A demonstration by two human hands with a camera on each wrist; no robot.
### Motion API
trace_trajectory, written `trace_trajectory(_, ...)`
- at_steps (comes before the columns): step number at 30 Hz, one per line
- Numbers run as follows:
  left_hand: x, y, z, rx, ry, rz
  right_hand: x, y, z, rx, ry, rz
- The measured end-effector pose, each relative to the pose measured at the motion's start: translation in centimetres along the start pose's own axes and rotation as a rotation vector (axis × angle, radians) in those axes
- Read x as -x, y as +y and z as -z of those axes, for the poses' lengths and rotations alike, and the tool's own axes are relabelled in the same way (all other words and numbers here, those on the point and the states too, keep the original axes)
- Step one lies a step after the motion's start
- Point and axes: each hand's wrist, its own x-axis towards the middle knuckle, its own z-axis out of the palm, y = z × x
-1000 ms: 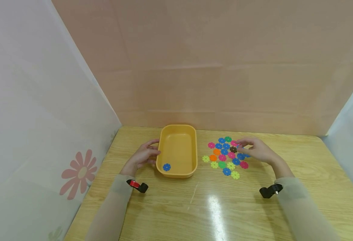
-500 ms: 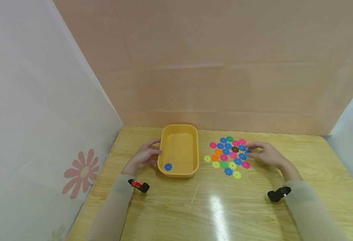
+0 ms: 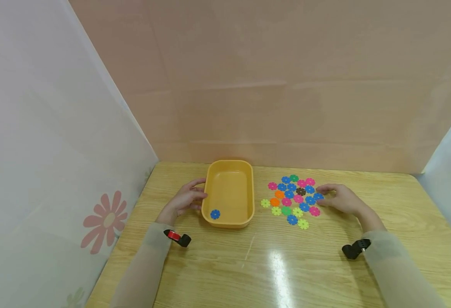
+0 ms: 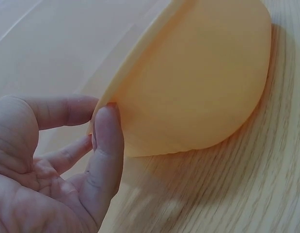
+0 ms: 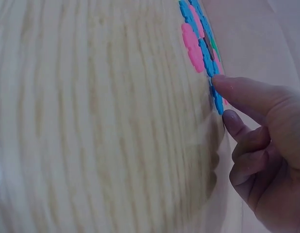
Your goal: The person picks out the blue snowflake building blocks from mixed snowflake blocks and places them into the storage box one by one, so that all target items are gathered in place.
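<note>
At the left side of a yellow plastic tray (image 3: pixel 228 224), my left hand (image 3: pixel 183 200) pinches its rim; the left wrist view shows fingertips on both faces of the tray wall (image 4: pixel 198 82). A blue snowflake disc (image 3: pixel 215 214) lies in the tray's near left corner. To the tray's right, several snowflake discs are spread flat in blue, pink, orange, yellow, green and brown. My right hand (image 3: pixel 341 198) is at that spread's right edge, thumb and index finger apart on either side of a blue snowflake disc (image 3: pixel 318 196). In the right wrist view, fingertips appear very near this disc.
The wooden table (image 3: pixel 241 278) runs up to a pinkish-beige back wall (image 3: pixel 225 107). Pale sheets enclose both sides, and the left sheet (image 3: pixel 48 149) carries a pink flower print. Each wrist wears a small black camera.
My right hand has shifted right and slightly toward me, uncovering a pink disc and the blue disc at the spread's edge. My left hand keeps its hold on the tray.
</note>
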Motion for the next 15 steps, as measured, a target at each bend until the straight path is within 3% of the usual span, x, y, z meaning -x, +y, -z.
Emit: trace_trajectory(15, -0.30, -0.38, 0.05, 0.017, 0.008, -0.008, -0.46, -0.04, 0.02, 0.038, -0.020, -0.010)
